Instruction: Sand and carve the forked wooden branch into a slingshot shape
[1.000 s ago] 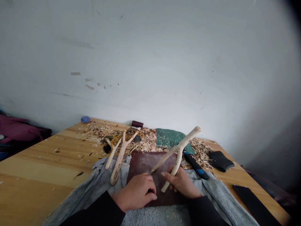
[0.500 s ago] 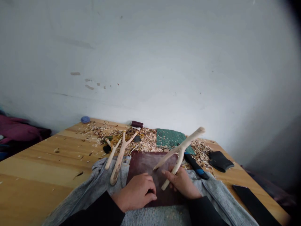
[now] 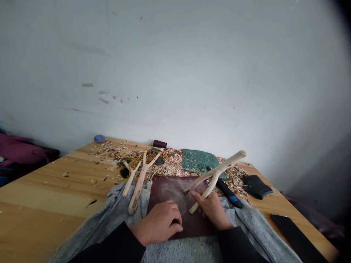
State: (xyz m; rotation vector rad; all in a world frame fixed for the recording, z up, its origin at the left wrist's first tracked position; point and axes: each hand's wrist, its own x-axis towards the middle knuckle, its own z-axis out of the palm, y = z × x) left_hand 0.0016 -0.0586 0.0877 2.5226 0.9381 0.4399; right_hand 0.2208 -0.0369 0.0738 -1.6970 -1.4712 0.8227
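Note:
A pale, peeled forked branch [image 3: 219, 171], shaped like a slingshot frame, is held in my right hand [image 3: 213, 209]. My fingers are closed around one prong; the thick stem slants up to the right and the other prong's dark tip points left. Below it lies a dark red sheet of sandpaper [image 3: 170, 190], dusted whitish. My left hand [image 3: 161, 223] rests on its left part, fingers loosely bent and thumb apart. Grey cloth [image 3: 181, 252] is spread beneath the sheet. A larger wooden slingshot frame [image 3: 139, 182] and a smaller forked stick [image 3: 131, 180] lie left of the sheet.
Wood shavings [image 3: 172, 160] cover the table's back, around a green sheet [image 3: 199, 160] and a dark thread spool [image 3: 159, 144] by the wall. At right are a black-and-blue handled tool [image 3: 229, 193], a black folded piece [image 3: 257, 187] and a phone [image 3: 296, 235].
My right hand has moved the forked branch to the right and slightly away, and its stem leans lower. My left hand stays in place on the sandpaper.

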